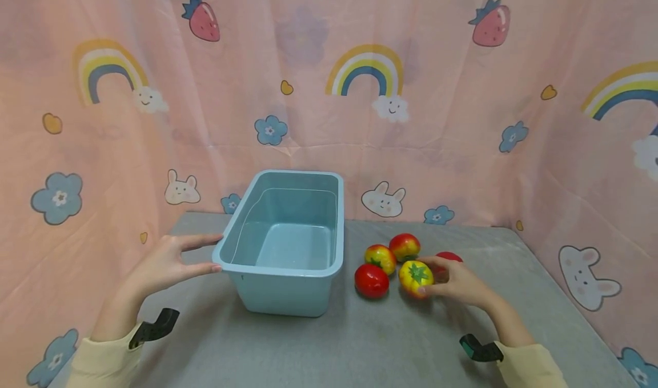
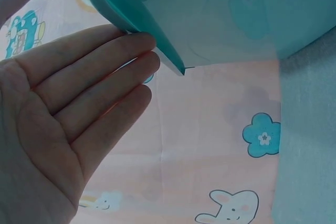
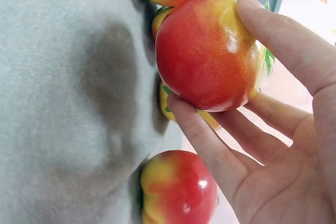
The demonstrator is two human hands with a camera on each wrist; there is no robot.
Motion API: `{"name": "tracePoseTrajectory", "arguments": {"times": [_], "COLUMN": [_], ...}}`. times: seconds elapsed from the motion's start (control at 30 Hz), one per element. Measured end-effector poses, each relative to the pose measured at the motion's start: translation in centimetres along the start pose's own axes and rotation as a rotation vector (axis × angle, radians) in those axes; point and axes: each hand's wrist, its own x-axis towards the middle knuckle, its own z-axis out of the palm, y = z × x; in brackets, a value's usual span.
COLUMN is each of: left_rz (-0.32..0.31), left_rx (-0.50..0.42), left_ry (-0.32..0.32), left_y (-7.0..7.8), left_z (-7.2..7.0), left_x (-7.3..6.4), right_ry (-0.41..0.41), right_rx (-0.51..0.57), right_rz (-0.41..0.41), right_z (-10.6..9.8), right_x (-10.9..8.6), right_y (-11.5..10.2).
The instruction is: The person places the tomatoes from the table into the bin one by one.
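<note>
Blue tub (image 1: 283, 294) stands upright, left fingers (image 1: 199, 240) touching its rim (image 1: 277, 272).

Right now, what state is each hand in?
Left hand: open, fingers straight, at the edge of the blue bin.
Right hand: holding a red-and-yellow fruit.

Place: curtained tabletop corner; type of room unclear
Curtain (image 1: 442, 171): pink, cartoon-printed, around three sides
Table (image 1: 360, 348): grey top
</note>
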Motion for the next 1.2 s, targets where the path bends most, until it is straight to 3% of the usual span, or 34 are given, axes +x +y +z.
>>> {"name": "tracePoseTrajectory", "arguments": {"times": [0.43, 0.97, 1.2], "left_rz": [-0.006, -0.015, -0.011], "left_rx": [0.006, -0.005, -0.008], "left_ry": [-0.011, -0.027, -0.027], "left_y": [-0.1, 0.0, 0.1], "left_z": [-0.2, -0.3, -0.4], "left_x": [0.1, 0.1, 0.1], "right_ry": [0.026, 0.020, 0.009], "right_rx": [-0.019, -0.033, -0.032], "right_rz": [-0.056, -0.042, -0.090], "right_z": [-0.8, -1.6, -2.0], "right_x": [0.3, 0.8, 1.0], "right_y": [-1.1, -3.4, -4.1]}}
